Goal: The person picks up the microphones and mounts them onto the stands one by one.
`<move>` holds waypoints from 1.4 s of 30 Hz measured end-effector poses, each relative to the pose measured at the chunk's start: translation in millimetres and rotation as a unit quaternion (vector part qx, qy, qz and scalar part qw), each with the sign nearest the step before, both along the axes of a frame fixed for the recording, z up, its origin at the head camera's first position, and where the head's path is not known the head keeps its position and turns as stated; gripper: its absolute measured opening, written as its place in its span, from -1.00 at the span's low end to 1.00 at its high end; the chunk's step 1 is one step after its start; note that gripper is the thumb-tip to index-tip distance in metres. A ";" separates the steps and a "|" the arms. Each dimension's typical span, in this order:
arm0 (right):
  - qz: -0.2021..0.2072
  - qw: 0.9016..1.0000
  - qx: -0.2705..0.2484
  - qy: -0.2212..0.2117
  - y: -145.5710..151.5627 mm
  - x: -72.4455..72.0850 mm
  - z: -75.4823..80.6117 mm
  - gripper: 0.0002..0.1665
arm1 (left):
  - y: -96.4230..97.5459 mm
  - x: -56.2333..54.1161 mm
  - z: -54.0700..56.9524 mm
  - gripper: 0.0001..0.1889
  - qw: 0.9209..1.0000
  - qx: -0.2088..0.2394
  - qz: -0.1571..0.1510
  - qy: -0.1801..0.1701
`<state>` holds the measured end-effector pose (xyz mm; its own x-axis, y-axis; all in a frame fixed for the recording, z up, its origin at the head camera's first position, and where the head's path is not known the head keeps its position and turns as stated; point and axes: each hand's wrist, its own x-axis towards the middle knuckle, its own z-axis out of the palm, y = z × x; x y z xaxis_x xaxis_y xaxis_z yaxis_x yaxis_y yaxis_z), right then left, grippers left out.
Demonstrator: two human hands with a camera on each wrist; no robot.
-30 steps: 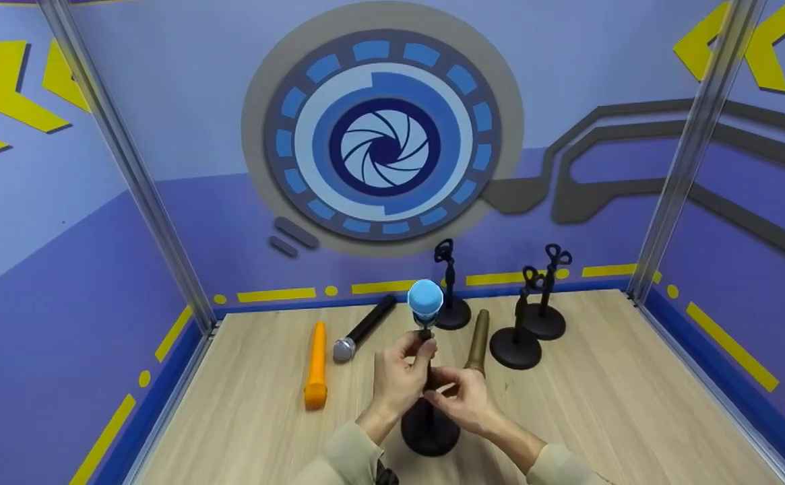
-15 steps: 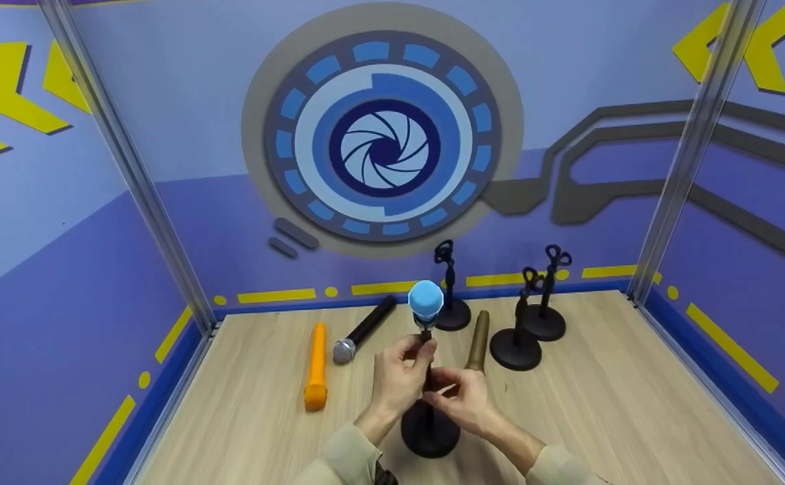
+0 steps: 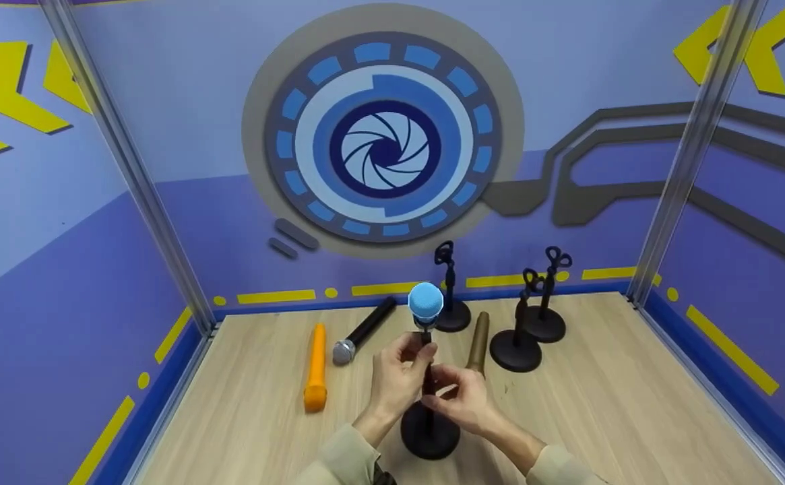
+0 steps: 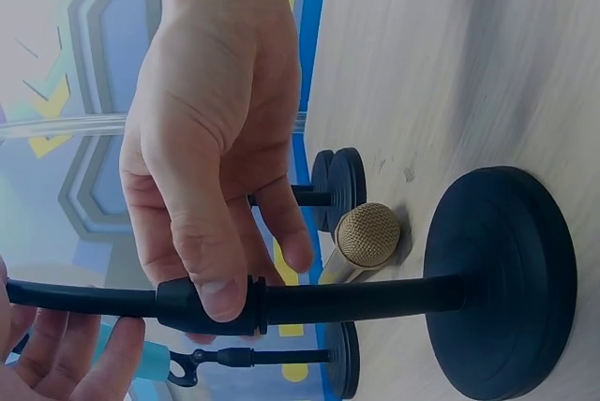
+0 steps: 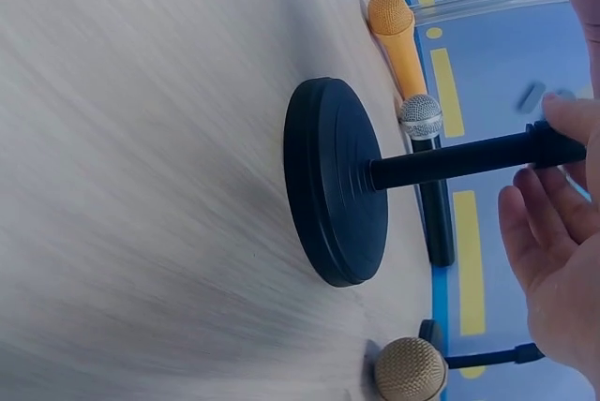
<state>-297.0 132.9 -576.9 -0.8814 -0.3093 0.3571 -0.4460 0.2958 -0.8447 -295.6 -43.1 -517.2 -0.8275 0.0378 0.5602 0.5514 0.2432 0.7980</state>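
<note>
A black desktop microphone stand (image 3: 430, 436) stands upright before me on its round base. A microphone with a light-blue head (image 3: 426, 301) sits at its top. My left hand (image 3: 395, 380) grips the upper stem just below the microphone, thumb toward me. Lower down, my right hand (image 3: 463, 402) pinches the thicker collar (image 4: 175, 304) between thumb and fingers, as the left wrist view shows. The microphone's blue body (image 4: 148, 361) is partly hidden behind my left fingers in that view.
An orange microphone (image 3: 316, 377) and a black one with a silver head (image 3: 362, 333) lie left. A gold-brown microphone (image 3: 478, 342) lies right of the hands. Three more black stands, one at the back (image 3: 453, 316), one front right (image 3: 515, 350), one behind it (image 3: 547, 325), stand near the wall.
</note>
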 end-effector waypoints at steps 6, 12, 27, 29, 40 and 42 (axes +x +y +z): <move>0.026 1.000 -0.015 0.005 -0.1 2.7 -0.4 -0.59 | -0.9 1.6 -1.7 -0.91 1.000 -0.002 0.001 -0.002; 0.013 0.999 -0.024 0.022 -1.0 3.6 0.1 -0.61 | -1.1 2.8 -0.4 -0.89 1.000 -0.002 -0.004 -0.008; -0.046 0.999 -0.002 -0.003 -5.0 -1.0 1.5 -0.62 | -1.0 2.7 0.6 -0.89 1.000 -0.019 0.000 -0.018; -0.037 0.999 -0.004 0.001 -4.1 -0.8 2.0 -0.62 | -1.1 2.3 0.9 -0.89 1.000 -0.023 -0.001 -0.019; 0.038 0.999 -0.012 0.013 0.9 1.2 0.5 -0.60 | -2.2 -0.8 1.0 -0.84 1.000 -0.027 -0.002 -0.010; 0.032 0.999 -0.010 0.017 0.4 1.3 0.5 -0.62 | -2.3 -1.1 0.8 -0.84 1.000 -0.027 -0.002 -0.007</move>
<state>-295.8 133.4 -576.4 -0.8471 -0.3569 0.3937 -0.4923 0.2483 -0.8342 -296.7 -45.5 -516.4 -0.8349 0.0703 0.5459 0.5414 0.2845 0.7912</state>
